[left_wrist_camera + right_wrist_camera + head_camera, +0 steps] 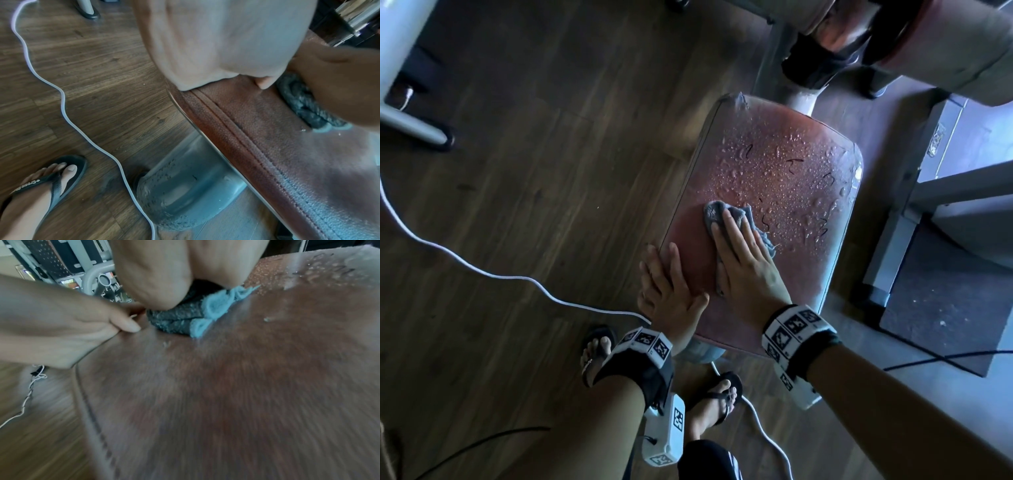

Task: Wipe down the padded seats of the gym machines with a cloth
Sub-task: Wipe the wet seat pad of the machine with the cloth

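A reddish-brown padded seat (784,171) fills the middle of the head view, its far half beaded with water drops. My right hand (743,253) lies flat with straight fingers on a crumpled blue-grey cloth (717,210) and presses it onto the seat's near-left part. The cloth (185,316) bunches under the palm in the right wrist view, and the cloth (304,104) also shows in the left wrist view. My left hand (666,277) rests flat on the seat's left edge (236,129), fingers straight, holding nothing.
A white cable (482,270) snakes over the wooden floor (534,154) to the left. The seat's grey post (180,186) stands by my sandalled feet (595,353). Machine frame parts (893,240) and a dark mat (945,308) lie right; a roller pad (928,44) sits beyond.
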